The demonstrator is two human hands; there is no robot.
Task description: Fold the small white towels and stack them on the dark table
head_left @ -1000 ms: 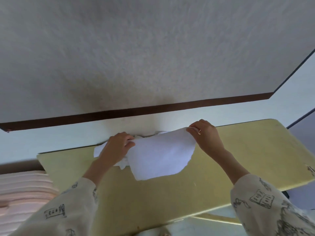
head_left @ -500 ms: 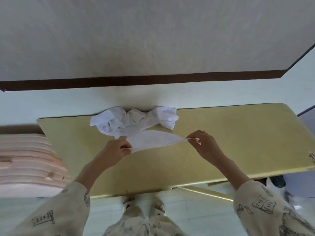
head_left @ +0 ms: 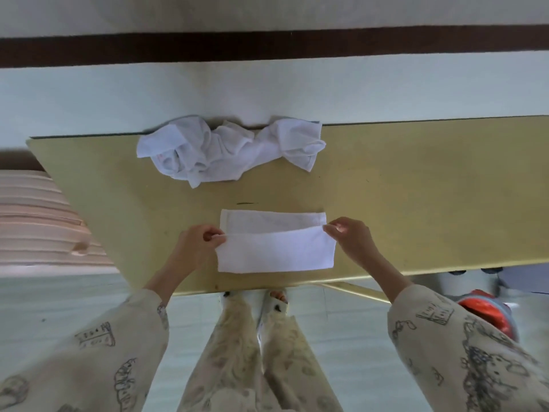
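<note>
A small white towel (head_left: 274, 248) lies on the yellowish table (head_left: 416, 203) near its front edge, with its near part folded up over the far part. My left hand (head_left: 199, 242) pinches the left corner of the folded flap. My right hand (head_left: 349, 236) pinches the right corner. A crumpled heap of white towels (head_left: 228, 150) sits at the table's far edge, apart from the folded one.
A stack of pale pink slats (head_left: 38, 221) stands left of the table. A red and blue object (head_left: 493, 313) lies on the floor at the right. A wall with a dark skirting strip (head_left: 267, 46) runs behind the table. My legs and feet show under the front edge.
Both hands lifted one towel off the heap, drew it toward me and laid it flat near the front edge, with its near part folded over. The view tilted downward.
</note>
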